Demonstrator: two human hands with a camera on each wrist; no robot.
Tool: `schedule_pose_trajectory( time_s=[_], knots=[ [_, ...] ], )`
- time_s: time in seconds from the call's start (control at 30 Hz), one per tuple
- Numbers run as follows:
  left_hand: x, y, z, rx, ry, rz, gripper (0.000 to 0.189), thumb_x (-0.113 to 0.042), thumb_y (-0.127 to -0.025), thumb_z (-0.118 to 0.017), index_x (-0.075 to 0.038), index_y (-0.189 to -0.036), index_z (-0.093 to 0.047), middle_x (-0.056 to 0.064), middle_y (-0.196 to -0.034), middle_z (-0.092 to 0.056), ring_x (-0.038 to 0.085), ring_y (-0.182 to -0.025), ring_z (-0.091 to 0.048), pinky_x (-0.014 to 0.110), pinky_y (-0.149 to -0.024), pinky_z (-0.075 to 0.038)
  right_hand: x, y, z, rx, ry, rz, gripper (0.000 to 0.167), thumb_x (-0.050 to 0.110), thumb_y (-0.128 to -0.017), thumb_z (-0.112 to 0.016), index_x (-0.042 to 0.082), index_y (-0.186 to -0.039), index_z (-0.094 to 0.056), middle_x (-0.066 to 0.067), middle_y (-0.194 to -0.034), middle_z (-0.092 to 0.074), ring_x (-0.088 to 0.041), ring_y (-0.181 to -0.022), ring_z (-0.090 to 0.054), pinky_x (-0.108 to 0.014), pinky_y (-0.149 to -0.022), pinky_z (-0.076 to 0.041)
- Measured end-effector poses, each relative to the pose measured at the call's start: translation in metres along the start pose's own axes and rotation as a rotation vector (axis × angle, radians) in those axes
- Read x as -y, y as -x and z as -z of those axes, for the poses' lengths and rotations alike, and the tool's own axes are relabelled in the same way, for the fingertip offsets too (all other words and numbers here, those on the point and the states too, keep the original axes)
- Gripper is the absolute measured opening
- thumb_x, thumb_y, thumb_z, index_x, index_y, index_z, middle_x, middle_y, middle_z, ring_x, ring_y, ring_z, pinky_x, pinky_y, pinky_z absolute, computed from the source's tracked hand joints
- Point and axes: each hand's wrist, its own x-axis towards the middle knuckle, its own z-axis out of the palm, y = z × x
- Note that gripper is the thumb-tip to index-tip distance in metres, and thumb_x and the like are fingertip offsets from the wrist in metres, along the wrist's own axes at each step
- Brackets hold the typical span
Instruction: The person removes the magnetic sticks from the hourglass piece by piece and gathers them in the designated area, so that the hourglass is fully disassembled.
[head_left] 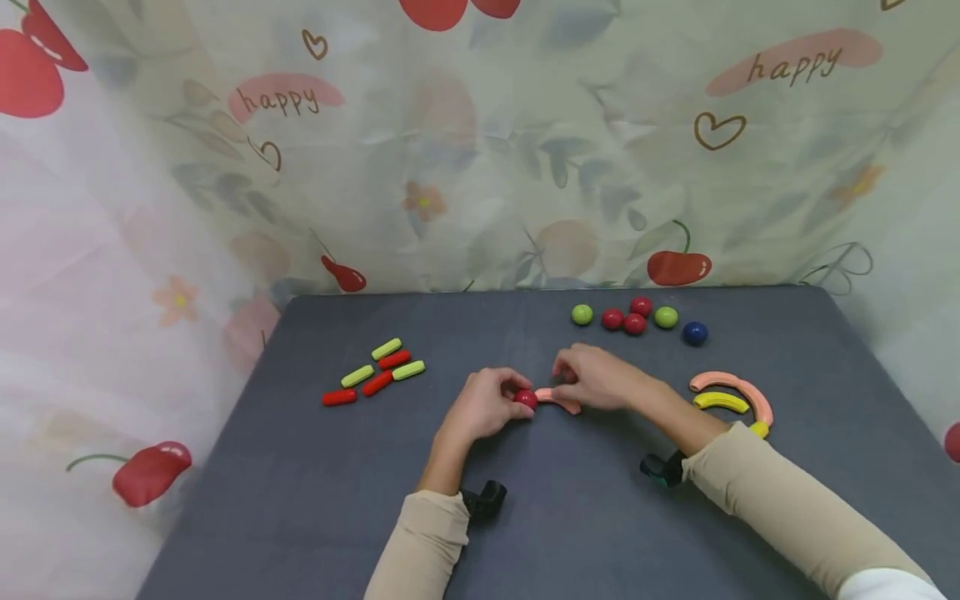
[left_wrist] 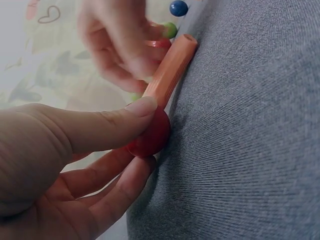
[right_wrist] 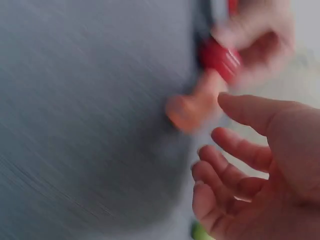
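My left hand [head_left: 483,402] pinches a red ball [head_left: 527,399] between thumb and fingers, low over the dark grey cloth. In the left wrist view, the thumb lies across the top of the ball. A curved salmon-pink piece [head_left: 558,401] adjoins the ball on its right, and its near end meets the ball in the left wrist view [left_wrist: 172,70]. Beside that piece, my right hand [head_left: 600,377] has its fingers loosely bent and apart. The right wrist view shows nothing between the right thumb and fingers [right_wrist: 227,165].
Red and yellow-green rods [head_left: 377,382] lie at the left. Toward the back edge sit several red balls [head_left: 612,319], two green balls [head_left: 582,314] and a blue ball [head_left: 695,334]. Salmon-pink arcs [head_left: 753,400] and yellow arcs [head_left: 721,402] lie at the right, near my right forearm.
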Motion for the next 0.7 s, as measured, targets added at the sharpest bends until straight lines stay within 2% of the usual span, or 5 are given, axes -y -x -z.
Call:
schedule_pose_trajectory(
  time_s=[0.1, 0.2, 0.4, 0.57, 0.7],
  knots=[
    [-0.001, 0.000, 0.000, 0.009, -0.010, -0.013, 0.032, -0.021, -0.082, -0.087, -0.019, -0.112, -0.076, -0.001, -0.096, -0.074, 0.013, -0.083, -0.063, 0.031, -0.076, -0.053, 0.007, 0.005, -0.018, 0.015, 0.007, 0.007, 0.019, 0.030, -0.098, -0.070, 0.011, -0.100, -0.065, -0.002, -0.087, -0.059, -0.013, -0.075, -0.051, -0.026, -0.066, -0.044],
    [-0.002, 0.000, -0.002, 0.019, 0.001, -0.044, 0.032, -0.022, -0.083, -0.086, -0.019, -0.112, -0.076, -0.002, -0.096, -0.074, 0.011, -0.083, -0.064, 0.031, -0.077, -0.054, 0.006, 0.003, -0.023, -0.102, 0.056, -0.048, 0.020, 0.027, -0.100, -0.066, 0.009, -0.093, -0.062, -0.004, -0.082, -0.055, -0.016, -0.070, -0.049, -0.028, -0.064, -0.043],
    [-0.003, 0.002, -0.002, -0.103, 0.069, -0.109, 0.034, -0.024, -0.086, -0.084, -0.019, -0.118, -0.074, 0.001, -0.111, -0.073, 0.013, -0.091, -0.068, 0.033, -0.083, -0.059, -0.008, 0.019, 0.012, -0.257, -0.092, -0.152, 0.023, 0.029, -0.098, -0.069, 0.007, -0.099, -0.066, -0.004, -0.080, -0.066, -0.013, -0.063, -0.056, -0.029, -0.060, -0.047],
    [-0.010, 0.000, -0.003, -0.195, 0.091, -0.144, 0.036, -0.022, -0.088, -0.082, -0.020, -0.122, -0.073, 0.000, -0.115, -0.069, 0.014, -0.095, -0.068, 0.032, -0.083, -0.059, -0.019, 0.057, 0.034, -0.254, -0.089, -0.211, 0.024, 0.031, -0.098, -0.069, 0.008, -0.097, -0.064, -0.001, -0.080, -0.067, -0.012, -0.061, -0.057, -0.028, -0.059, -0.047],
    [-0.032, -0.017, -0.012, -0.207, 0.095, -0.206, 0.036, -0.018, -0.089, -0.081, -0.018, -0.124, -0.073, 0.001, -0.117, -0.067, 0.015, -0.099, -0.070, 0.030, -0.086, -0.060, -0.024, 0.085, 0.032, -0.177, -0.044, -0.282, 0.023, 0.027, -0.100, -0.067, 0.004, -0.099, -0.062, -0.001, -0.069, -0.064, -0.011, -0.053, -0.055, -0.028, -0.052, -0.045]
  ],
)
